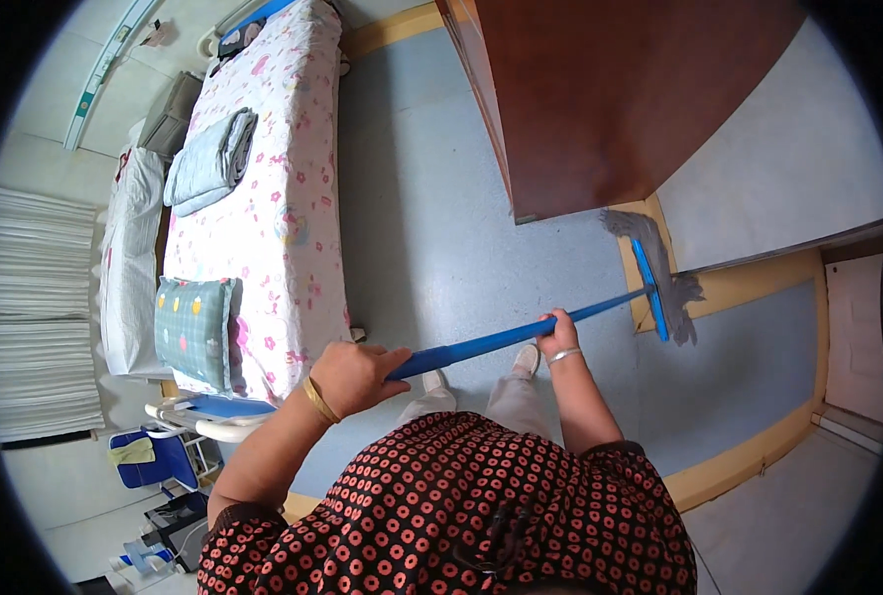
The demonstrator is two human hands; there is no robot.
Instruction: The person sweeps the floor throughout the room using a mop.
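A mop with a long blue handle (476,345) slants across in front of me, rising toward the right. My left hand (354,379) is closed on the handle's near end, a gold-coloured bracelet at its wrist. Further along, my right hand (560,335) wraps the handle from below; a silver bangle circles that wrist. The blue mop bar (650,293) lies at the right with its grey fringe (681,293) spread on the floor. That fringe touches the yellow border strip near the corner of a brown wooden cabinet, by the wall.
On the left stands a bed (281,188) with a pink-flowered sheet, a folded grey blanket (213,159) and a green pillow (195,332). The brown cabinet (600,109) juts out at the upper right. Behind the bed's foot is a blue chair (146,458). Blue-grey floor (421,178) runs between bed and cabinet.
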